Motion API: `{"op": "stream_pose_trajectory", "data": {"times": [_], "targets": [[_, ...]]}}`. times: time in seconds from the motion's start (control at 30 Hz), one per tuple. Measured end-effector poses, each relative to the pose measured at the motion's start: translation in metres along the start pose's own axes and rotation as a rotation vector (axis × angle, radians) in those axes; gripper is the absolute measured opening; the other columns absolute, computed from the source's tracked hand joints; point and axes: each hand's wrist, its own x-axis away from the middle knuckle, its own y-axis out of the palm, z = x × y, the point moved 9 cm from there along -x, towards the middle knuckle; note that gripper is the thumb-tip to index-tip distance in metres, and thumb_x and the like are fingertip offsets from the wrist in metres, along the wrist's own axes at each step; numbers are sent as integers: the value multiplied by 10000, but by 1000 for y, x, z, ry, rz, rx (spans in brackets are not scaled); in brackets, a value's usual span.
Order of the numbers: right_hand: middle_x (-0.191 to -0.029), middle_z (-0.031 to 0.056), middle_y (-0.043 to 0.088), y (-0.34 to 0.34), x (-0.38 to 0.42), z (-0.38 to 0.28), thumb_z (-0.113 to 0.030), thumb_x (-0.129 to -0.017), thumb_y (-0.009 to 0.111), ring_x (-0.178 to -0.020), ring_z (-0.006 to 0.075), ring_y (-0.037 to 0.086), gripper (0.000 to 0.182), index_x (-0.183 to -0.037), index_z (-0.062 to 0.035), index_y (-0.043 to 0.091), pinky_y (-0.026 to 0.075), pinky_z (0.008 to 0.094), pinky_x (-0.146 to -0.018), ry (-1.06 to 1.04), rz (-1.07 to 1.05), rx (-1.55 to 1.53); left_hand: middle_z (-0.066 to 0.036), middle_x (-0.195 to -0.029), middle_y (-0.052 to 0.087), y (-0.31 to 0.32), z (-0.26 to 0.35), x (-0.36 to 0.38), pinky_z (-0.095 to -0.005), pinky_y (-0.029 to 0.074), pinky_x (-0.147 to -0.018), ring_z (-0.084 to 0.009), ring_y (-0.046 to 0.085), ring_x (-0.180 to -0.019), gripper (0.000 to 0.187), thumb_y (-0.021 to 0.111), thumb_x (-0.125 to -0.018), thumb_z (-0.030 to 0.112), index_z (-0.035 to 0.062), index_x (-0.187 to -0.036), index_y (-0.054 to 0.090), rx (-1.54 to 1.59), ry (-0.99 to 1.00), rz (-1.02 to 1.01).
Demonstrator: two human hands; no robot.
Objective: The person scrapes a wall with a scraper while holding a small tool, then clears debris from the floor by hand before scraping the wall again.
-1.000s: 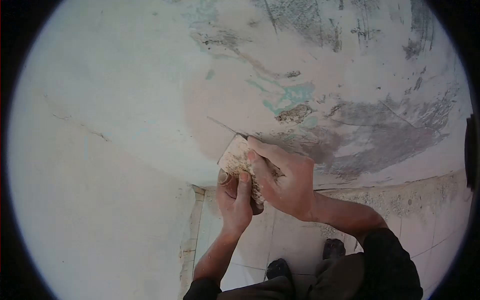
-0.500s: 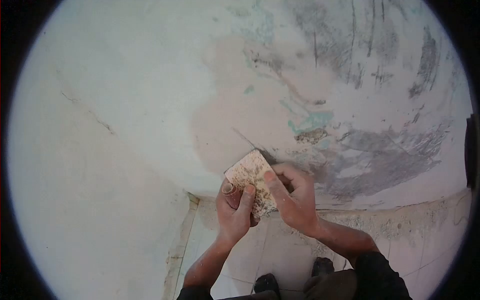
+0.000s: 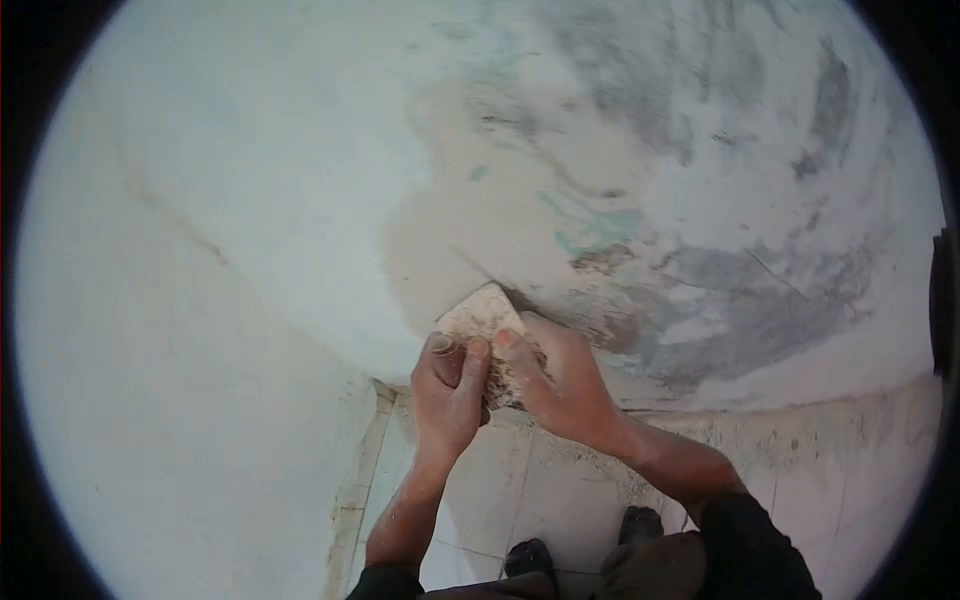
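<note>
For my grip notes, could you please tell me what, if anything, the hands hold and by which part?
A pale, speckled flat piece: the left hand grips its lower-left side and a brown cylinder, the right hand its right side.

A cream sheet (image 3: pixel 484 312), flecked with brown, meets a wall (image 3: pixel 250 120) of pale, mint-tinged white, seen plain to the left of the sheet. A beige patch (image 3: pixel 455 215) spreads above the sheet, with turquoise streaks (image 3: pixel 605 228) to its upper right. Farther right of the sheet, dark grey smears (image 3: pixel 740 345) blotch the white. Below the sheet, pale grey tiles (image 3: pixel 485 510) show thin, darker lines near black shoes (image 3: pixel 528 558) and near-black sleeves (image 3: pixel 755 550).
</note>
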Motion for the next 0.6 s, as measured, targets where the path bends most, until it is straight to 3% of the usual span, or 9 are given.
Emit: {"op": "stream_pose_trajectory", "data": {"times": [0.07,0.1,0.2,0.23,0.3,0.43,0.47,0.53,0.6], "targets": [[-597,200,471,-4,0,0,-149,-908,503,-532,211,400,233,-778,43,523,368,366,-514,-60,33,-54,-35,-752,574,4,-9,5,-196,360,-419,-39,472,-544,235,586,-919,218,3,-947,494,124,-171,19],[-592,187,464,-3,2,6,-144,-898,530,-556,147,406,228,-773,47,524,367,349,-512,76,-28,-65,-29,-744,571,3,-7,6,-192,363,-441,-38,468,-552,209,584,-921,189,5,-915,487,114,-158,68],[-622,144,520,-9,6,2,-151,-896,555,-610,97,447,212,-818,46,564,398,314,-533,-52,31,-113,-33,-760,578,-6,6,7,-192,371,-461,-41,469,-556,205,588,-920,180,3,-904,486,-46,28,156],[-622,144,520,-3,9,-1,-151,-896,555,-610,97,447,212,-818,46,564,398,314,-533,-65,29,-114,-51,-829,603,-6,4,10,-209,428,-555,-59,521,-651,206,587,-920,175,-10,-937,500,12,-60,152],[-693,94,585,-5,19,-5,-164,-899,569,-657,90,501,210,-878,42,601,432,289,-570,-84,168,-322,-61,-876,611,-3,-1,10,-224,442,-628,-74,537,-723,211,585,-919,166,-23,-971,507,81,-82,128],[-765,69,618,9,15,19,-167,-905,563,-711,89,540,219,-952,41,613,456,270,-608,49,29,-431,-84,-983,624,6,-10,18,-260,447,-797,-112,557,-899,248,561,-930,153,-56,-1058,520,102,-157,118],[-775,80,626,7,17,21,-159,-904,560,-718,89,547,217,-966,44,608,460,272,-614,73,57,-408,-84,-983,624,9,-13,18,-260,447,-797,-112,557,-899,248,561,-930,153,-56,-1058,520,102,-162,115],[-784,90,634,8,21,25,-151,-902,557,-725,89,554,216,-980,46,602,464,273,-620,110,98,-396,-35,-898,603,11,-11,16,-245,457,-669,-70,541,-776,270,539,-944,254,-7,-1012,541,135,-80,131],[-808,136,647,4,16,14,-123,-890,553,-726,130,594,211,-1004,49,596,474,285,-640,-22,150,-345,-30,-888,591,6,-7,12,-244,455,-659,-70,534,-766,263,540,-943,256,-3,-989,537,68,-81,119]]}}
